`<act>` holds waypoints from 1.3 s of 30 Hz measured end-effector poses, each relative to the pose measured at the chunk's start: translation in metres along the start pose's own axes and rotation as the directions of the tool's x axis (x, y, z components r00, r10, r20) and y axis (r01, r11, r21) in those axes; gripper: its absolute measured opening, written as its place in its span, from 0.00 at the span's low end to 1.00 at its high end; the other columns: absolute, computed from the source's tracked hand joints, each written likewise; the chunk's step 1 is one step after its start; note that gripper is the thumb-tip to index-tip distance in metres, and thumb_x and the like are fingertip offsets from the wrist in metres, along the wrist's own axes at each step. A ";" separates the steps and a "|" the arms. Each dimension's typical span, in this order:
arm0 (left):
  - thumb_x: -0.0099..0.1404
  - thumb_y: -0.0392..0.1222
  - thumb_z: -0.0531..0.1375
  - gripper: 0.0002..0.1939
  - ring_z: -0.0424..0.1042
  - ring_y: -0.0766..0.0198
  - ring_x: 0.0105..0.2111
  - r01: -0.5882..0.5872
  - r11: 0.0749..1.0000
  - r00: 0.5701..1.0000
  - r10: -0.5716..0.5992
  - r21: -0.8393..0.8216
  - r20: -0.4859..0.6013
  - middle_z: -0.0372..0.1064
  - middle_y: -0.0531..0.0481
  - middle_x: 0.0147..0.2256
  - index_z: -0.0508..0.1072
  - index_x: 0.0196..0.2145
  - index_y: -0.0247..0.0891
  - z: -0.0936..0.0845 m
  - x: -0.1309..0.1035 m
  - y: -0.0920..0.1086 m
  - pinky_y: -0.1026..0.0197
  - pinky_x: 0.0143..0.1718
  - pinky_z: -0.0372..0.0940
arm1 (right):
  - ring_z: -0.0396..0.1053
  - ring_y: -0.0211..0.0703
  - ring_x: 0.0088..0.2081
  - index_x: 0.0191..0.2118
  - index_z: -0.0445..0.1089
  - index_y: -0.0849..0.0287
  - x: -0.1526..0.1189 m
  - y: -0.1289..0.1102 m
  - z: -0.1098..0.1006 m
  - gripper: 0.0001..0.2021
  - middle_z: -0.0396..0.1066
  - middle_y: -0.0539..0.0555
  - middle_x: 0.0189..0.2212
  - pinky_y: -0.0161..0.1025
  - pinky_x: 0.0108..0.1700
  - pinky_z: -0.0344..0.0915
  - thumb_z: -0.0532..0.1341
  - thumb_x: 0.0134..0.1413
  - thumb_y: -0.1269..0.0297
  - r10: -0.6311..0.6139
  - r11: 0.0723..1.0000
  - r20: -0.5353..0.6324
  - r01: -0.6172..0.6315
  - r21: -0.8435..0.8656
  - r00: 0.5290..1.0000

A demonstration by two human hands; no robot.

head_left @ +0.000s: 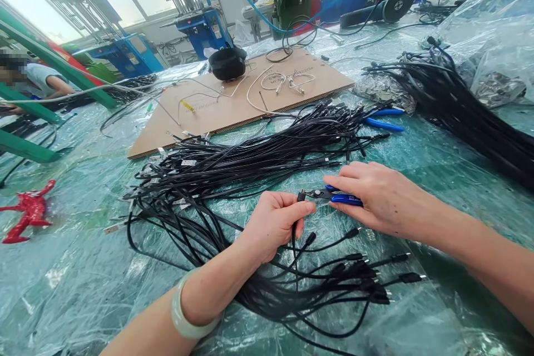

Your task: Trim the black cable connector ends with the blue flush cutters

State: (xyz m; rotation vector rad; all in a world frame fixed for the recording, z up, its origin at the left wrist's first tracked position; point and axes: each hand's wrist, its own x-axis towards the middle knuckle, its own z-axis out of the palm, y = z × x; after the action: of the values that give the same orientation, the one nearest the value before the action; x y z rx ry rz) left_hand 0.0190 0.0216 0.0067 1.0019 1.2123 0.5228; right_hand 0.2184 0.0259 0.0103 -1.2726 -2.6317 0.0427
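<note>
Here, the left hand (269,221) pinches a black cable (294,236) just under its plug (301,196); the right hand (377,194) is wrapped round small cutters (347,199), and it hides the ends of their blue handles; the tips of the cutters are right by the plug, but I cannot tell if they touch. The held cable is near the middle, a bit to the right; it drops down and gets lost in a near pile (321,295), which the left arm partly covers; some of this near pile looks blurry. A far pile (258,150) lies past the hands; two blue handles (386,124) poke out at its right end, and the rest of that tool is hidden. On the right, a thick bunch of cables (463,105) is cut off; far back, a black bowl (227,64) sits on cardboard (167,128) with words too faint to read fully; on the left, a red thing (31,214) is hard to make out.
</note>
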 end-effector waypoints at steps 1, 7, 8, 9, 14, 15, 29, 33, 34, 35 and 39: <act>0.53 0.47 0.61 0.14 0.44 0.77 0.09 -0.001 1.000 1.000 0.001 0.008 -0.005 0.57 0.57 0.09 0.71 0.21 0.33 0.000 0.000 0.000 0.68 0.12 0.36 | 0.66 0.48 0.32 0.43 0.69 0.62 0.000 0.000 0.000 0.12 0.69 0.56 0.30 0.42 0.33 0.60 0.57 0.56 0.62 -0.001 1.000 -0.001 0.001 -0.009 1.000; 0.53 0.46 0.61 0.14 0.44 0.77 0.10 0.007 0.999 1.000 -0.006 0.034 -0.021 0.56 0.57 0.09 0.69 0.18 0.33 0.001 -0.001 0.002 0.68 0.13 0.36 | 0.66 0.48 0.32 0.43 0.70 0.61 0.000 -0.001 0.001 0.11 0.69 0.55 0.30 0.41 0.32 0.59 0.59 0.54 0.64 0.013 0.999 0.024 -0.012 -0.037 1.000; 0.53 0.46 0.61 0.14 0.44 0.77 0.09 0.010 0.999 1.000 -0.009 0.034 -0.022 0.56 0.57 0.09 0.69 0.18 0.33 0.001 -0.001 0.002 0.68 0.13 0.35 | 0.66 0.47 0.32 0.42 0.70 0.61 0.000 -0.001 0.001 0.11 0.69 0.55 0.30 0.41 0.31 0.58 0.58 0.55 0.64 0.015 0.999 0.031 -0.014 -0.031 0.999; 0.52 0.46 0.61 0.13 0.43 0.77 0.09 0.013 0.999 1.000 -0.012 0.033 -0.023 0.56 0.57 0.09 0.69 0.18 0.33 0.001 -0.001 0.002 0.68 0.12 0.35 | 0.66 0.47 0.31 0.42 0.70 0.61 0.000 -0.001 0.001 0.11 0.69 0.55 0.30 0.40 0.31 0.58 0.58 0.55 0.64 0.017 1.000 0.038 -0.016 -0.020 0.999; 0.52 0.46 0.61 0.12 0.43 0.77 0.09 0.044 0.999 0.999 -0.044 0.000 -0.015 0.57 0.57 0.09 0.72 0.22 0.32 0.001 -0.002 0.002 0.68 0.11 0.34 | 0.67 0.45 0.29 0.43 0.70 0.60 -0.002 -0.001 0.002 0.11 0.69 0.54 0.29 0.39 0.30 0.58 0.56 0.57 0.64 0.043 0.997 0.097 -0.048 0.056 0.994; 0.52 0.45 0.61 0.12 0.43 0.77 0.08 0.052 0.999 0.999 -0.052 -0.010 -0.013 0.57 0.57 0.09 0.72 0.22 0.32 0.001 -0.002 0.002 0.68 0.11 0.34 | 0.67 0.45 0.30 0.44 0.70 0.60 -0.002 -0.001 0.003 0.12 0.69 0.54 0.29 0.39 0.30 0.58 0.56 0.57 0.64 0.045 0.996 0.105 -0.052 0.068 0.993; 0.50 0.46 0.62 0.12 0.43 0.77 0.08 0.088 0.996 0.996 -0.089 -0.032 -0.022 0.58 0.57 0.09 0.73 0.22 0.32 0.002 -0.001 0.002 0.68 0.11 0.35 | 0.67 0.45 0.30 0.43 0.70 0.61 0.000 -0.005 0.001 0.12 0.70 0.55 0.29 0.39 0.31 0.59 0.55 0.57 0.63 0.047 0.996 0.118 -0.055 0.065 0.992; 0.51 0.46 0.62 0.12 0.43 0.77 0.08 0.090 0.996 0.996 -0.091 -0.027 -0.026 0.57 0.57 0.09 0.73 0.22 0.32 0.002 -0.002 0.002 0.68 0.11 0.35 | 0.67 0.46 0.30 0.43 0.70 0.62 -0.001 -0.004 0.002 0.12 0.69 0.55 0.29 0.40 0.31 0.59 0.55 0.58 0.63 0.050 0.995 0.130 -0.060 0.076 0.990; 0.51 0.46 0.62 0.12 0.43 0.77 0.08 0.090 0.996 0.996 -0.090 -0.027 -0.028 0.57 0.57 0.08 0.73 0.22 0.32 0.002 -0.002 0.002 0.68 0.11 0.35 | 0.67 0.46 0.30 0.44 0.70 0.62 -0.001 -0.004 0.002 0.13 0.69 0.55 0.29 0.40 0.31 0.59 0.54 0.58 0.63 0.053 0.994 0.140 -0.065 0.084 0.989; 0.51 0.46 0.62 0.12 0.43 0.77 0.08 0.088 0.996 0.996 -0.089 -0.028 -0.029 0.57 0.57 0.08 0.73 0.22 0.32 0.002 -0.002 0.002 0.68 0.11 0.35 | 0.67 0.46 0.30 0.44 0.70 0.62 -0.002 -0.004 0.002 0.13 0.69 0.55 0.29 0.40 0.31 0.59 0.54 0.58 0.62 0.054 0.993 0.151 -0.069 0.094 0.987; 0.51 0.46 0.62 0.12 0.43 0.77 0.08 0.085 0.996 0.996 -0.086 -0.034 -0.029 0.57 0.57 0.08 0.73 0.23 0.31 0.002 -0.002 0.002 0.68 0.11 0.35 | 0.68 0.46 0.31 0.46 0.69 0.61 -0.002 -0.004 0.002 0.14 0.70 0.55 0.29 0.40 0.32 0.60 0.53 0.59 0.61 0.054 0.988 0.172 -0.078 0.134 0.984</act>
State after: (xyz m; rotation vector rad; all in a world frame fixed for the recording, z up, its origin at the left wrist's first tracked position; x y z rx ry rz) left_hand 0.0209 0.0206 0.0097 0.9130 1.2638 0.4905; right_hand 0.2168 0.0219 0.0084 -1.3623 -2.6669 0.3550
